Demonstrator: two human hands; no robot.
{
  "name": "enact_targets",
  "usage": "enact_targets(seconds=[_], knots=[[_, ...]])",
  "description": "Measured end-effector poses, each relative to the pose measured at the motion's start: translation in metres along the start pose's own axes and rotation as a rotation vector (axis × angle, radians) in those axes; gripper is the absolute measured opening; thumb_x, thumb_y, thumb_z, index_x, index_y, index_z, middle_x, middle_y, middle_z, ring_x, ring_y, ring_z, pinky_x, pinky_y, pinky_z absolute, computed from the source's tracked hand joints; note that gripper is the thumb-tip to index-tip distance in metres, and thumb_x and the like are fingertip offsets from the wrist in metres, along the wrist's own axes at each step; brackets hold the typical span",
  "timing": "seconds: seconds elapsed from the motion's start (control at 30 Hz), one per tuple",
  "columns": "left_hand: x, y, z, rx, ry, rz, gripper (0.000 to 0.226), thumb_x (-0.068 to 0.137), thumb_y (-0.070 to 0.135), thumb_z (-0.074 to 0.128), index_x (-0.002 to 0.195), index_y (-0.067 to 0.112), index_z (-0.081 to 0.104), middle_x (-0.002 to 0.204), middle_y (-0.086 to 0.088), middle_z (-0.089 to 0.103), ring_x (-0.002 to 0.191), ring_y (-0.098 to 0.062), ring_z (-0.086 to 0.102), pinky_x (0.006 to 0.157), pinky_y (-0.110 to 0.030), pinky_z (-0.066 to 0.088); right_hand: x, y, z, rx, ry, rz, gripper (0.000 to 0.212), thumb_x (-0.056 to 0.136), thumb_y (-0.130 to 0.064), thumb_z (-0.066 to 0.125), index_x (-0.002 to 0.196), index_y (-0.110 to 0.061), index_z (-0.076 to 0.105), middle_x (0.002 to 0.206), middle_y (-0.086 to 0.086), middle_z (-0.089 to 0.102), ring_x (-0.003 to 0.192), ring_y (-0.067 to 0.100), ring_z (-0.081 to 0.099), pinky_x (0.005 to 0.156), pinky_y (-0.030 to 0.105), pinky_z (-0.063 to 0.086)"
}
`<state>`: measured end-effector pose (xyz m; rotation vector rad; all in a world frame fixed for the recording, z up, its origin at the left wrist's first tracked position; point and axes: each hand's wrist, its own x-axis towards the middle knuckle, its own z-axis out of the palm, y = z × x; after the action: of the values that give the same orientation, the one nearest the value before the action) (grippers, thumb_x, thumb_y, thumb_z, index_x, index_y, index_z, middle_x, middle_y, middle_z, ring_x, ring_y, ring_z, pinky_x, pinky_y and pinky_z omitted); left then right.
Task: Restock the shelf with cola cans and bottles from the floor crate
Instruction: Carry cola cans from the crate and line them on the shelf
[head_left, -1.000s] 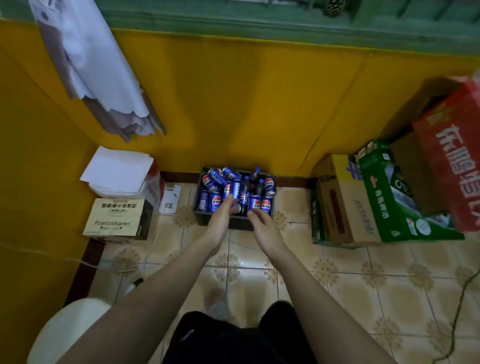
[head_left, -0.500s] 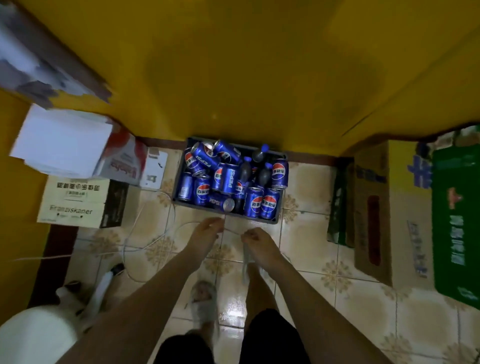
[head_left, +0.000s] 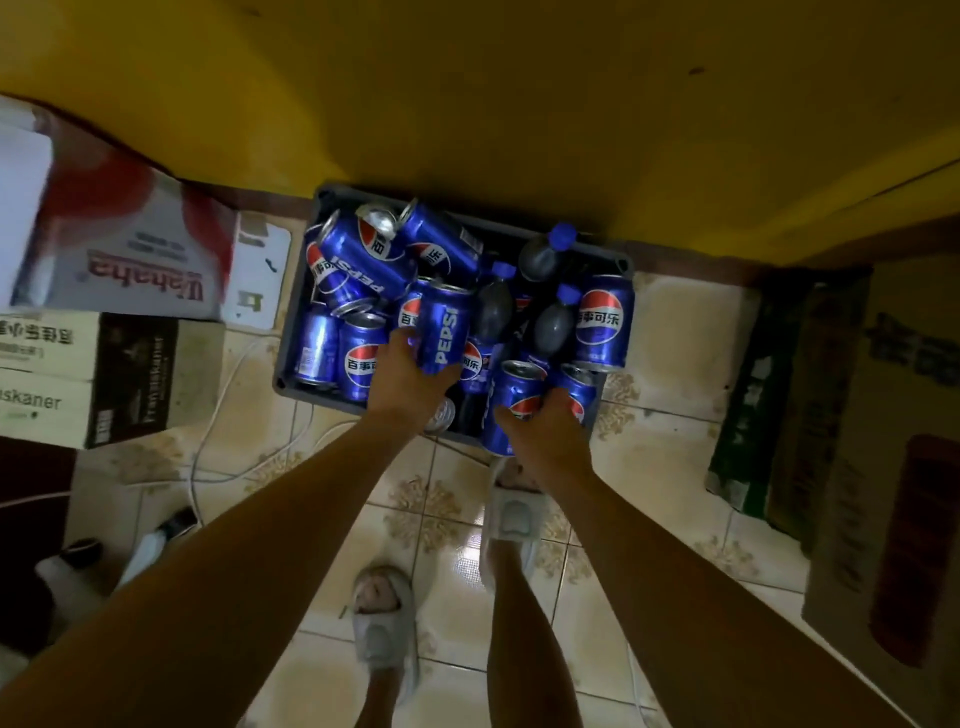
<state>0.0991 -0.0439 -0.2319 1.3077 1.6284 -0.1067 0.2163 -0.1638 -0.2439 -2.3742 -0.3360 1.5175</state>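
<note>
A dark grey floor crate (head_left: 287, 332) stands against the yellow wall, filled with several blue cola cans and a few dark cola bottles (head_left: 543, 254) with blue caps. My left hand (head_left: 410, 382) grips an upright blue can (head_left: 444, 332) marked PEPSI near the crate's middle. My right hand (head_left: 545, 431) closes around another blue can (head_left: 511, 402) at the crate's near edge. A lone can (head_left: 602, 322) stands upright at the crate's right side. No shelf is in view.
Cardboard boxes (head_left: 119, 260) are stacked left of the crate, and brown (head_left: 883, 441) and green cartons (head_left: 748, 405) stand to the right. White cables (head_left: 208, 431) lie on the tiled floor. My slippered feet (head_left: 382, 618) stand just before the crate.
The view has tilted down and closed in on the crate. Both hands moved from the floor in front of the crate into it, each closing on a blue can.
</note>
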Motion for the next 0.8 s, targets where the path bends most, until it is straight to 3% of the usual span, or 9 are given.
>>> enact_targets(seconds=[0.1,0.23,0.43,0.6,0.73,0.8], knots=[[0.024,0.0,0.013,0.088,0.049,0.002,0.093,0.074,0.032,0.087,0.148,0.014,0.032,0.141,-0.016,0.044,0.127,-0.035,0.052,0.102,-0.053,0.049,0.014,-0.006,0.011,-0.132,0.066,0.01,0.088,0.083,-0.053,0.073,0.145,-0.011,0.027,0.138,0.013,0.053,0.122,0.036,0.056,0.096,0.05,0.051],[0.041,0.002,0.023,0.197,0.079,0.001,0.102,0.076,0.038,0.085,0.153,0.02,0.022,0.145,-0.015,0.038,0.127,-0.039,0.05,0.099,-0.056,0.05,0.023,-0.006,0.028,-0.234,0.133,0.008,0.093,0.081,-0.051,0.076,0.145,-0.009,0.023,0.144,0.018,0.044,0.127,0.039,0.052,0.092,0.05,0.05],[0.053,0.007,0.016,0.218,0.058,-0.012,0.089,0.07,0.038,0.088,0.14,0.015,0.038,0.138,-0.014,0.051,0.122,-0.036,0.055,0.096,-0.049,0.051,0.025,0.004,0.036,-0.068,0.203,-0.053,0.083,0.078,-0.038,0.082,0.138,-0.008,0.033,0.139,0.015,0.049,0.124,0.036,0.054,0.096,0.051,0.053],[0.035,0.009,0.001,0.024,0.117,0.003,0.075,0.073,0.032,0.087,0.131,0.012,0.045,0.128,-0.008,0.062,0.111,-0.025,0.063,0.084,-0.033,0.049,0.008,-0.001,0.024,0.022,0.191,-0.145,0.078,0.08,-0.029,0.082,0.137,-0.006,0.034,0.139,0.016,0.043,0.123,0.036,0.054,0.095,0.048,0.054],[0.0,0.016,-0.026,-0.117,0.166,0.011,0.073,0.073,0.03,0.087,0.132,0.015,0.047,0.126,-0.005,0.064,0.104,-0.02,0.062,0.088,-0.038,0.054,-0.024,-0.018,-0.002,0.058,0.143,-0.222,0.078,0.08,-0.026,0.083,0.139,-0.006,0.036,0.139,0.016,0.044,0.122,0.032,0.054,0.095,0.036,0.05],[-0.025,0.022,-0.044,-0.18,0.16,-0.001,0.074,0.073,0.03,0.088,0.133,0.015,0.047,0.125,-0.005,0.064,0.105,-0.021,0.064,0.091,-0.043,0.056,-0.05,-0.032,-0.02,0.106,0.11,-0.243,0.079,0.079,-0.025,0.083,0.141,-0.009,0.036,0.138,0.015,0.046,0.12,0.03,0.056,0.098,0.037,0.049]])
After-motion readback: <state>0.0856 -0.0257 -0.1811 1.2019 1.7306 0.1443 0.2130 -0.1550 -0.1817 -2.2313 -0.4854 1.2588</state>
